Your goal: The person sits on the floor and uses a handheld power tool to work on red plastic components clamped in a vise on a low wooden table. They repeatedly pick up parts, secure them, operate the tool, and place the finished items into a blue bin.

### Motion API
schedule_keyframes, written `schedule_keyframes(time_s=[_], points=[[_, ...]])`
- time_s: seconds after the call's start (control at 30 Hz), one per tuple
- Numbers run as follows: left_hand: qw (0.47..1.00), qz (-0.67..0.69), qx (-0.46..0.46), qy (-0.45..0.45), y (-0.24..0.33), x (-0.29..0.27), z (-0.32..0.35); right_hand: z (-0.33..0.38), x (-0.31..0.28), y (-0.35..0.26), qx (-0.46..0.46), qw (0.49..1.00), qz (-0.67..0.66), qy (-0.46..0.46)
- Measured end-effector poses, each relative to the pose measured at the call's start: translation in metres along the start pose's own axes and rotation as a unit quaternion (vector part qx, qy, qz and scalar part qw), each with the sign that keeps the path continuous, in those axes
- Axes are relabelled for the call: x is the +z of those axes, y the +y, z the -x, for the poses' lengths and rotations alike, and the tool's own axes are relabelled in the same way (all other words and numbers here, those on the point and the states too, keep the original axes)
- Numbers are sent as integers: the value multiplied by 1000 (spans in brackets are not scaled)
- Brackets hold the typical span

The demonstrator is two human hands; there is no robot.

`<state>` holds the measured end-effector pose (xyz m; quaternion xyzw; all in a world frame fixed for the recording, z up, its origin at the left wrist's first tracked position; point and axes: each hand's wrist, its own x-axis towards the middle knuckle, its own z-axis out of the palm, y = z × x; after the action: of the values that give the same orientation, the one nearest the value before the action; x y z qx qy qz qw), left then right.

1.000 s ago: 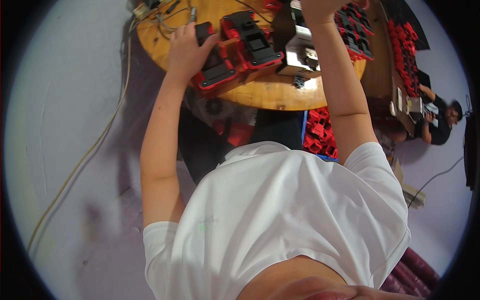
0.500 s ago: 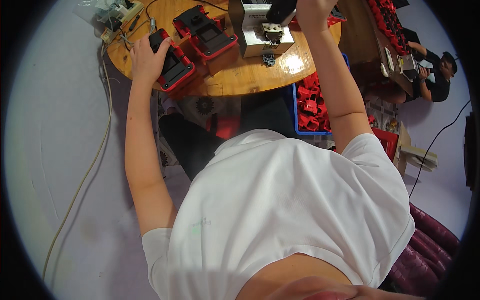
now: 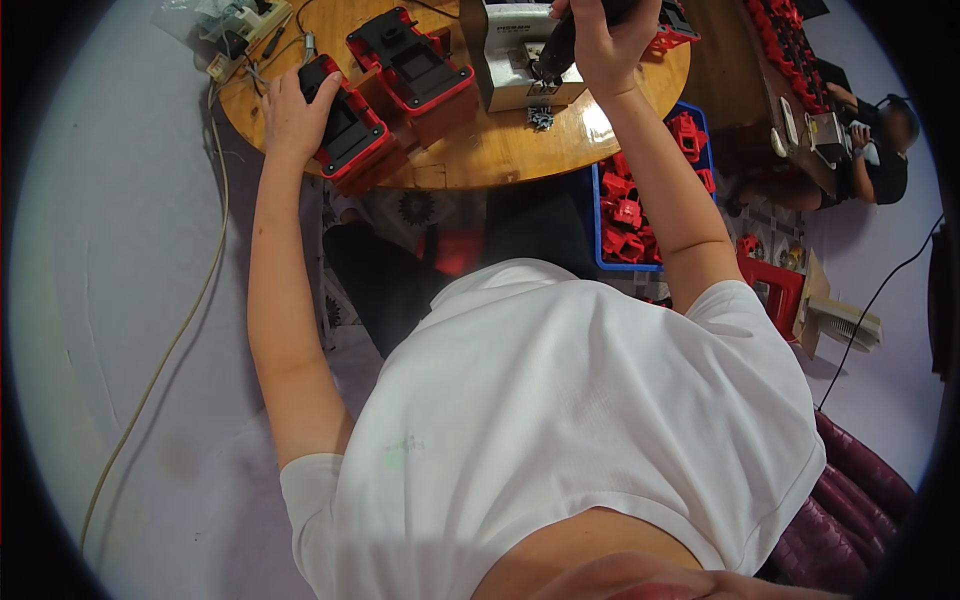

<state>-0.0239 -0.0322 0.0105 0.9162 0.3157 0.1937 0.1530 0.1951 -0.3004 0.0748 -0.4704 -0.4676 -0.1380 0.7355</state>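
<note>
My left hand [image 3: 292,112] grips the near end of a red and black plastic housing [image 3: 346,128] lying at the left edge of a round wooden table [image 3: 470,155]. A second red and black housing [image 3: 412,68] lies just beyond it. My right hand [image 3: 598,42] is closed around a dark tool handle [image 3: 556,45], held over a grey metal machine [image 3: 518,58] at the back of the table. A small dark part [image 3: 541,119] rests on the tabletop in front of the machine.
A blue crate of red parts [image 3: 640,195] stands on the floor to the right of the table. Cables and small tools [image 3: 245,30] clutter the table's far left. Another person [image 3: 875,145] sits at a bench at the right. A red stool [image 3: 775,290] stands nearby.
The view has tilted, so the table sits higher and further left. My left hand stays on the red housing and my right hand stays up at the machine.
</note>
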Motion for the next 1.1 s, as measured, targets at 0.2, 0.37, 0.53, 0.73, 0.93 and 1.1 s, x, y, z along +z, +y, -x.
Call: schedule_keyframes(time_s=[0.2,0.37,0.53,0.73,0.93,1.1], points=[[1000,-4,-4,21,-1,-5,10,-34,31,-8,116,990,-59,-52],[994,32,74,70,7,-1,8,-65,102,-9,37,986,-157,-33],[1000,15,18,-21,19,-14,2,-64,183,20,-33,978,-208,-8],[999,-10,-37,3,18,-10,15,-50,231,43,-23,978,-208,-25],[1000,-6,-7,27,20,-8,15,-47,234,50,-31,981,-184,-48],[999,-7,-2,37,15,-6,16,-44,238,47,-44,989,-117,-78]])
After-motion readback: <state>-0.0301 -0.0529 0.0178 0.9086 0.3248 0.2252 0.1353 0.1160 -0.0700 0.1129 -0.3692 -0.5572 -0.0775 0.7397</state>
